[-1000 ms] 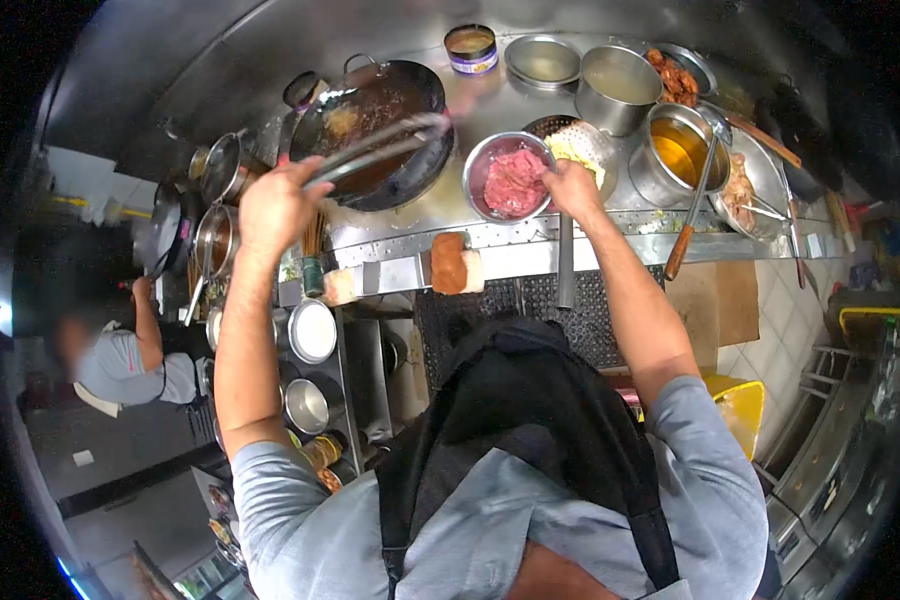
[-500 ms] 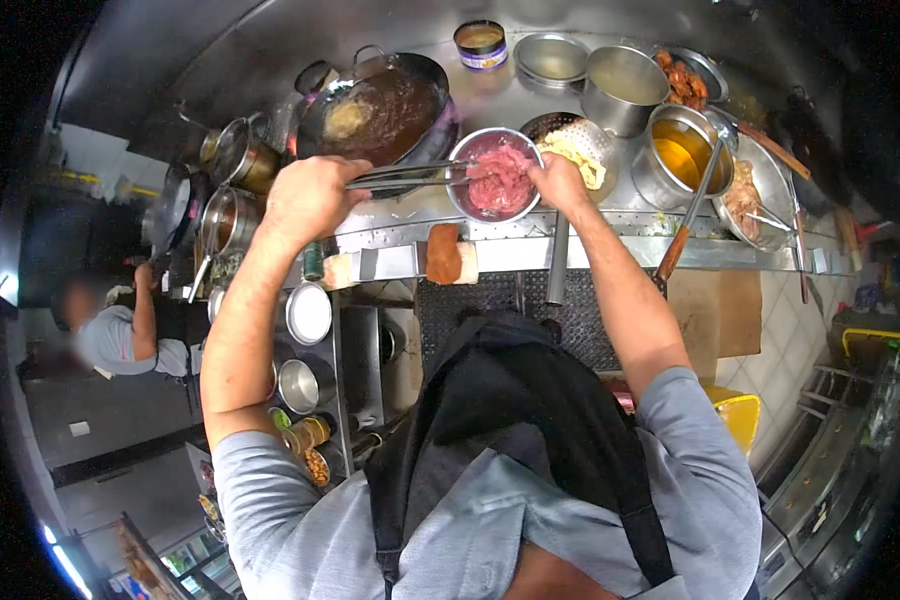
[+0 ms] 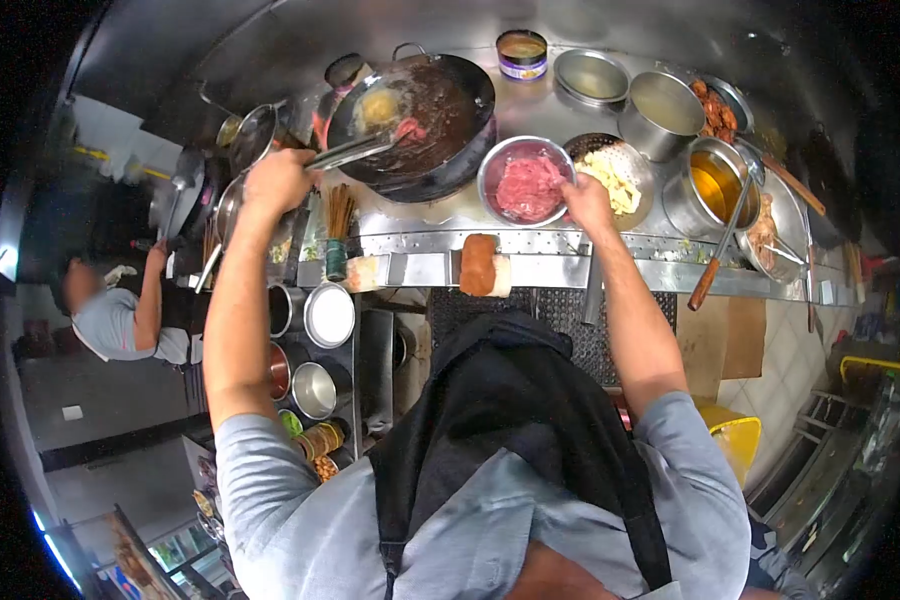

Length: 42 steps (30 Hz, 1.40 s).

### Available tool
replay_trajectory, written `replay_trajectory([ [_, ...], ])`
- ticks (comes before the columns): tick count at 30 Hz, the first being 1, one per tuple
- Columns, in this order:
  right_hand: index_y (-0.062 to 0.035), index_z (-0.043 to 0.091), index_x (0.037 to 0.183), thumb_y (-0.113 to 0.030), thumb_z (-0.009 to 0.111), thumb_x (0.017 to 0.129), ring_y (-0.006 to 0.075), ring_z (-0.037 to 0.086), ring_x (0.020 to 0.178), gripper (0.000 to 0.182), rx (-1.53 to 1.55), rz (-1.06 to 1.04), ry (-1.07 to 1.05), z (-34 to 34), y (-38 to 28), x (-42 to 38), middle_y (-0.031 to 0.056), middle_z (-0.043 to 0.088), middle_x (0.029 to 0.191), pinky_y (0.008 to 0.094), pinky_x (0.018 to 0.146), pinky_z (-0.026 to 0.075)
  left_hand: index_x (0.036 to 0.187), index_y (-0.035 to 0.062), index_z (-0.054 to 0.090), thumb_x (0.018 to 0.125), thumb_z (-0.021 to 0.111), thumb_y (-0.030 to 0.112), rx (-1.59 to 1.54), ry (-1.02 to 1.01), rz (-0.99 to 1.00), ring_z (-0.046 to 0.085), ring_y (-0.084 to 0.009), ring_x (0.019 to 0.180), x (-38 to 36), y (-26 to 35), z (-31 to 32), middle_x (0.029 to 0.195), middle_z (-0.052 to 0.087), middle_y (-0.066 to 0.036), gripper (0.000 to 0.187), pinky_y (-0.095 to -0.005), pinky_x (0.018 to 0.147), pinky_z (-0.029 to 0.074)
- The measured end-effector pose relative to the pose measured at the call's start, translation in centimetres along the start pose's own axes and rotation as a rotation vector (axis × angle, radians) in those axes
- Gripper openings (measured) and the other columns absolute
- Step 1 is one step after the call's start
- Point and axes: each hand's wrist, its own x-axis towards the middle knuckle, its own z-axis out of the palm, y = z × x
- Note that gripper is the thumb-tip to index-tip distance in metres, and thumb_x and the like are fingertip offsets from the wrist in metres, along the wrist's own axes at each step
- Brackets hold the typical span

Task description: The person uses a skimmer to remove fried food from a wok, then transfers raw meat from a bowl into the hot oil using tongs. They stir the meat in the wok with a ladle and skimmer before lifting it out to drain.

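Note:
My left hand (image 3: 278,184) is closed round the handles of metal tongs (image 3: 353,152). The tongs reach over a dark wok (image 3: 460,165) of brown liquid, and a pink piece of meat (image 3: 410,130) shows at their tips. A golden clump (image 3: 377,107) lies farther back in the wok. With its fingers at the rim, my right hand (image 3: 589,207) grips a metal bowl (image 3: 487,197) that sits by the counter's front edge. Raw pink meat strips (image 3: 530,186) fill the bowl. Beside it is a perforated pan (image 3: 638,160) with pale yellow pieces (image 3: 610,180).
To the right stand a pot of amber liquid (image 3: 718,190) with a ladle (image 3: 722,250) across it, and a tall steel pot (image 3: 660,115). A labelled can (image 3: 521,55) is at the back. At far left another person (image 3: 115,320) works by a wok.
The tongs in my left hand have gone from the meat bowl to over the wok, with pink meat now at their tips. My right hand still grips the bowl.

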Motion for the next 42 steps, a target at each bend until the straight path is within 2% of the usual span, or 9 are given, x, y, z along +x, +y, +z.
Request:
replay_trajectory([
  [3,0.0023,0.065,0.089,-0.022,0.061,0.086,0.0202,0.064,0.051,0.025,0.000,0.012,0.004,-0.7,-0.2,-0.5,0.0132,0.064,0.063,0.0345,0.052,0.053,0.115,0.0188,0.066,0.084,0.066,0.039,0.057,-0.172,-0.092,0.064,-0.0296,0.103,3.3,-1.1,5.5,0.115,0.066,-0.012,0.038,-0.0410,0.089,0.052],
  [7,0.0037,0.066,0.090,-0.021,0.060,0.086,0.0214,0.064,0.052,0.025,0.003,0.043,0.008,-1.4,0.6,-0.7,0.0151,0.065,0.065,0.0348,0.052,0.053,0.113,0.0157,0.066,0.083,0.065,0.043,0.029,-0.149,-0.207,0.065,-0.0322,0.102,4.9,-2.1,11.3,0.109,0.067,-0.016,0.040,-0.0427,0.087,0.052],
  [10,0.0032,0.066,0.090,-0.022,0.060,0.086,0.0223,0.064,0.052,0.026,-0.034,0.033,0.009,-1.7,1.1,-0.5,0.0164,0.065,0.066,0.0355,0.053,0.052,0.115,0.0156,0.064,0.084,0.064,0.043,0.006,-0.087,-0.225,0.065,-0.0325,0.101,3.7,-2.1,11.6,0.106,0.068,-0.016,0.041,-0.0434,0.086,0.053],
  [16,0.0026,0.066,0.092,-0.023,0.060,0.088,0.0207,0.063,0.050,0.026,-0.105,-0.075,0.010,-2.6,2.1,0.2,0.0138,0.064,0.064,0.0339,0.049,0.052,0.118,0.0141,0.063,0.084,0.065,0.039,-0.026,0.089,-0.189,0.066,-0.0314,0.096,-2.2,1.7,4.2,0.103,0.069,-0.014,0.043,-0.0431,0.082,0.053],
  [20,0.0027,0.064,0.088,-0.023,0.061,0.089,0.0184,0.062,0.050,0.026,-0.141,-0.010,-0.053,-3.4,0.0,-0.1,0.0107,0.063,0.063,0.0322,0.045,0.052,0.117,0.0139,0.064,0.078,0.073,0.031,-0.068,0.305,0.067,0.067,-0.0295,0.089,-6.3,5.4,0.2,0.098,0.069,-0.012,0.044,-0.0407,0.076,0.054],
  [21,0.0016,0.062,0.081,-0.029,0.059,0.088,0.0303,0.065,0.060,0.031,-0.104,0.005,-0.083,-3.9,-1.1,-0.5,0.0180,0.064,0.065,0.0411,0.063,0.052,0.116,0.0136,0.064,0.077,0.073,0.031,-0.098,0.304,0.167,0.067,-0.0294,0.088,-7.0,6.8,-0.6,0.097,0.069,-0.012,0.044,-0.0404,0.076,0.054],
  [25,0.0007,0.064,0.088,-0.032,0.058,0.086,0.0419,0.063,0.084,0.033,-0.294,-0.141,-0.047,-3.4,-0.1,1.3,0.0257,0.065,0.082,0.0465,0.078,0.049,0.115,0.0134,0.064,0.076,0.074,0.030,-0.065,0.209,0.379,0.067,-0.0292,0.086,-8.6,12.0,-1.9,0.093,0.067,-0.011,0.044,-0.0401,0.075,0.054],
  [33,-0.0001,0.065,0.092,-0.028,0.058,0.085,0.0401,0.064,0.086,0.030,-0.215,-0.167,-0.006,-4.2,0.0,0.7,0.0243,0.066,0.085,0.0451,0.081,0.049,0.108,0.0116,0.068,0.075,0.074,0.028,-0.056,0.202,0.535,0.066,-0.0302,0.081,-7.3,14.0,-1.6,0.089,0.068,-0.011,0.038,-0.0407,0.070,0.053],
  [42,0.0056,0.060,0.087,-0.022,0.057,0.088,0.0244,0.066,0.053,0.028,-0.059,0.015,-0.119,-1.7,0.4,1.3,0.0197,0.066,0.073,0.0342,0.049,0.054,0.108,0.0125,0.069,0.076,0.073,0.030,-0.070,0.298,0.453,0.067,-0.0305,0.086,-7.0,9.9,-6.0,0.093,0.069,-0.012,0.036,-0.0405,0.075,0.053],
])
